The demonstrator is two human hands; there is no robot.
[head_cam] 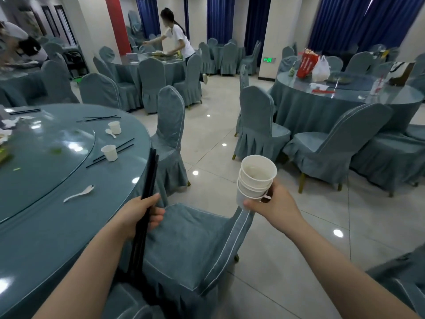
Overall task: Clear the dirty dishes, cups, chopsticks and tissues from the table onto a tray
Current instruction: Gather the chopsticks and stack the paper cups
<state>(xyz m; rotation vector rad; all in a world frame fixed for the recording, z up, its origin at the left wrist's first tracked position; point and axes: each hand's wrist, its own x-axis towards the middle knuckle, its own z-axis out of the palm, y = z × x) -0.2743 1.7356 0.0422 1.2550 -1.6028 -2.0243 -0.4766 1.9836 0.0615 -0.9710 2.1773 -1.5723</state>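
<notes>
In the head view, the left hand (140, 215) is curled around a bundle of black chopsticks (148, 180), which stand almost upright, with the tips above the hand and the lower ends passing down below the wrist. This hand is over the edge of the round table (46, 226), just above the seat of a chair (195, 238) with a grey-blue cover.

The right hand (273, 201) grips a stack of white cups (255, 178), nested one inside the other, tilted a little to the left. The fingers are closed around the lower cups, and a small white handle shows between them. The stack is in the air over the floor, beside the back of the same chair, well apart from the table.

On the table, still not collected, there is a white cup (110, 152) which touches a pair of black chopsticks (115, 150) lying under and beside it. Farther away stands a second white cup (115, 127) with a small white spoon (110, 133) just beside it. Another white spoon (79, 193) lies near the table edge, close to the left hand. Two more pairs of chopsticks (101, 118) lie at the far side, and crumpled tissues (10, 123) are at the left border. A glass turntable (46, 146) covers the middle of the table.

In the background a person (177, 35) in a white shirt bends over another table
</notes>
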